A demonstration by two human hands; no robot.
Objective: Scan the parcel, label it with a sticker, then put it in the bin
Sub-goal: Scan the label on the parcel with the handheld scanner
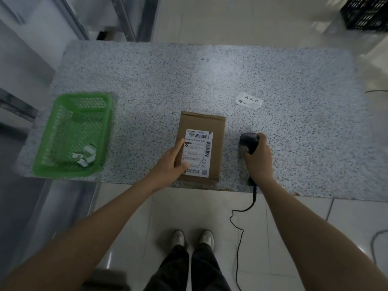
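Note:
A brown cardboard parcel (216, 143) lies flat near the front edge of the speckled table (189, 76), its white shipping label with barcodes facing up. My left hand (171, 163) rests on the parcel's left side, thumb and fingers on the label. My right hand (258, 158) grips a black corded barcode scanner (248, 141) just right of the parcel, its head pointing away from me. A white sticker sheet (248, 101) with printed characters lies further back on the right. A green plastic basket (69, 133) stands at the table's left end.
Small white paper scraps (85, 156) lie in the green basket. The scanner's black cable (239, 238) hangs off the table edge to the tiled floor beside my feet. A black crate (366, 12) stands on the floor at the far right. Metal shelving stands on the left.

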